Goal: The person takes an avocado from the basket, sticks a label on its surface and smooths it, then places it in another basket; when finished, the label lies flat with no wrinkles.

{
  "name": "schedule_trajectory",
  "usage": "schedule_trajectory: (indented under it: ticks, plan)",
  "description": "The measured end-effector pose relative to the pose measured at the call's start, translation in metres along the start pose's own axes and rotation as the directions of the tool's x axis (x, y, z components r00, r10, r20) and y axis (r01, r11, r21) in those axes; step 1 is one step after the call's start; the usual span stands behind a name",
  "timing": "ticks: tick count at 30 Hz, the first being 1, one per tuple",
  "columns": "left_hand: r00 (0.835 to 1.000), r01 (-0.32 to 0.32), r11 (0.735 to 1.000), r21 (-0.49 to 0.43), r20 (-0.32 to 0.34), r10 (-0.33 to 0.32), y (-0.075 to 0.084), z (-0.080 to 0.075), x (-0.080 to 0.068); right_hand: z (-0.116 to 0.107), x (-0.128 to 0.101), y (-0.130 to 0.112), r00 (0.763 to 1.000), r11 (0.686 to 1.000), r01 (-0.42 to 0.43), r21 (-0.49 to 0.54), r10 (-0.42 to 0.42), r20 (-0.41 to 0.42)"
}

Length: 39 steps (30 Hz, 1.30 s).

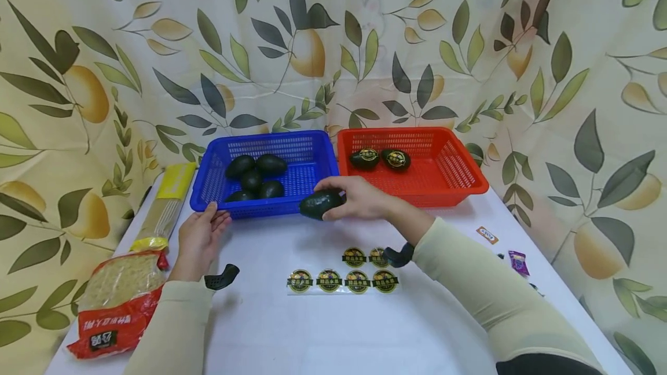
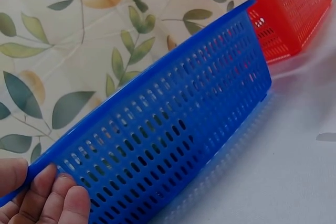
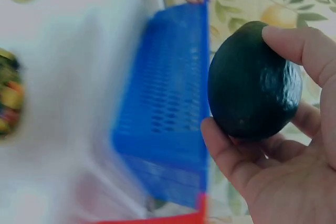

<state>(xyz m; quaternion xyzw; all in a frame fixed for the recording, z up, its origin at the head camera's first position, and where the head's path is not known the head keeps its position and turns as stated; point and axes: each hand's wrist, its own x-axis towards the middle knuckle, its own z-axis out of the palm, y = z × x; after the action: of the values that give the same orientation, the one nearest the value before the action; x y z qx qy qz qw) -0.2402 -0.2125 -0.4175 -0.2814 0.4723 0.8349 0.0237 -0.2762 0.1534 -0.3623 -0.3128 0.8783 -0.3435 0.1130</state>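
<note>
A dark green avocado (image 1: 316, 204) is gripped between the thumb and fingers of my right hand (image 1: 359, 198), in front of the blue basket's right corner. The right wrist view shows this avocado (image 3: 254, 82) up close, its skin smooth and shiny. My left hand (image 1: 200, 242) pinches the front left rim of the blue basket (image 1: 281, 208), thumb over the edge and fingers (image 2: 58, 192) against the outer wall. Several avocados (image 1: 251, 181) lie in the left part of the blue basket. Two avocados with round gold-and-black stickers (image 1: 396, 159) sit in the red basket (image 1: 438, 195).
A sheet of round stickers (image 1: 356, 281) lies on the white table (image 1: 323, 334). To the left are a yellow-wrapped noodle pack (image 1: 165, 201) and a red bag of noodles (image 1: 120, 305). A small purple packet (image 1: 518, 263) and an orange-white label (image 1: 487, 235) lie at right.
</note>
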Motion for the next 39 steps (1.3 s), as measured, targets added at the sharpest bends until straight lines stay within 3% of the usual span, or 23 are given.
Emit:
schedule_trajectory:
  ticks: [6, 14, 21, 30, 35, 39]
  plan:
    - [1.0, 0.005, 1.0, 0.015, -0.004, -0.005, 0.0, -0.002, 0.0, 0.04, -0.016, 0.021, 0.998, 0.998, -0.065, -0.013, 0.065, -0.009]
    - [1.0, 0.013, 1.0, 0.002, -0.008, -0.013, 0.0, 0.0, -0.001, 0.066, -0.004, 0.049, 0.966, 0.972, -0.233, -0.017, 0.229, -0.124]
    - [1.0, 0.013, 1.0, -0.004, -0.006, -0.013, 0.0, 0.0, -0.003, 0.07, 0.004, 0.057, 0.939, 0.954, -0.298, 0.038, 0.3, -0.169]
    - [1.0, 0.022, 1.0, 0.01, -0.014, -0.022, -0.002, 0.001, -0.003, 0.071, -0.002, 0.06, 0.926, 0.948, -0.315, 0.05, 0.318, -0.203]
    - [0.999, 0.02, 1.0, -0.002, -0.026, -0.02, -0.003, 0.003, -0.003, 0.067, -0.01, 0.059, 0.93, 0.948, -0.312, 0.057, 0.317, -0.185]
    - [0.998, -0.04, 0.998, 0.057, -0.044, 0.042, -0.013, 0.006, -0.005, 0.064, -0.02, 0.056, 0.942, 0.957, -0.285, 0.05, 0.29, -0.171]
